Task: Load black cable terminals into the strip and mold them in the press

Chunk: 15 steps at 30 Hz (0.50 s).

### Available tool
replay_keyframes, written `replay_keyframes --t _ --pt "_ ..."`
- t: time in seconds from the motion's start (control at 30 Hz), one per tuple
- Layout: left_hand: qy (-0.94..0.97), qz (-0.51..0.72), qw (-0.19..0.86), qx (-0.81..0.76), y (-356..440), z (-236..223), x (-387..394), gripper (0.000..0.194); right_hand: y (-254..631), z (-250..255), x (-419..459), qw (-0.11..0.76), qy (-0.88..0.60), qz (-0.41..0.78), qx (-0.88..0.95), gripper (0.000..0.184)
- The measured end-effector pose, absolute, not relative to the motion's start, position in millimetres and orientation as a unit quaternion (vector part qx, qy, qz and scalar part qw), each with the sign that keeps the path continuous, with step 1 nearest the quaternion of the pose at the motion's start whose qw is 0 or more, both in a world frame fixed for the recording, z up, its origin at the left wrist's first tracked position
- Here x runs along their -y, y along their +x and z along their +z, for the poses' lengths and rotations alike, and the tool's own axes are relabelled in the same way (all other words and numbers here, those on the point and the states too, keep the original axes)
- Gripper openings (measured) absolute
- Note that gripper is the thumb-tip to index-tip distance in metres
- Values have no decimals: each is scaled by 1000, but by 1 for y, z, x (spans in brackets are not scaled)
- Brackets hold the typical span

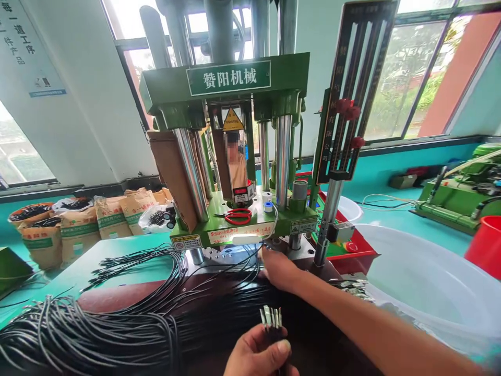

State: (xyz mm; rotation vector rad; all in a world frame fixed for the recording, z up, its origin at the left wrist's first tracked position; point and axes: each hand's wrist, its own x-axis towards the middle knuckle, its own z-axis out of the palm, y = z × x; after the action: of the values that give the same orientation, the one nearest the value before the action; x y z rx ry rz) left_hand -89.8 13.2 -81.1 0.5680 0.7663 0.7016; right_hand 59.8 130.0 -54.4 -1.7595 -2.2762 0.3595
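My left hand (260, 352) is closed low in the middle, thumb over a small bunch of metal-tipped cable ends (271, 317) that point upward. My right hand (277, 269) reaches in from the right to the lower bed of a green press (242, 230), just below its lit front edge. Its fingers are bent and partly hidden, so what they pinch does not show. Thin black cables (256, 269) run beside those fingers into the press. A large heap of black cables (97, 339) covers the table at the left and runs under my hands.
Red-handled pliers (237, 215) and a blue-and-white tape roll (268, 207) lie on the press plate. To the right stand a red control box (352, 250) and a large white tub (426, 271). Paper sacks (109, 219) stand at the back left.
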Motion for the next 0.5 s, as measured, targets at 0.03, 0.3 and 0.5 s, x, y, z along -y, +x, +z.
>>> replay_keyframes --t 0.03,0.3,0.5 --pt "274 330 826 -366 -89 -81 -13 50 70 -48 -123 118 -595 119 786 36" --pt "345 331 780 -404 -83 -80 -14 58 145 -22 -34 207 -607 364 676 30" --pt "371 296 751 -459 -75 -84 -13 59 119 -69 37 484 -594 541 345 58"
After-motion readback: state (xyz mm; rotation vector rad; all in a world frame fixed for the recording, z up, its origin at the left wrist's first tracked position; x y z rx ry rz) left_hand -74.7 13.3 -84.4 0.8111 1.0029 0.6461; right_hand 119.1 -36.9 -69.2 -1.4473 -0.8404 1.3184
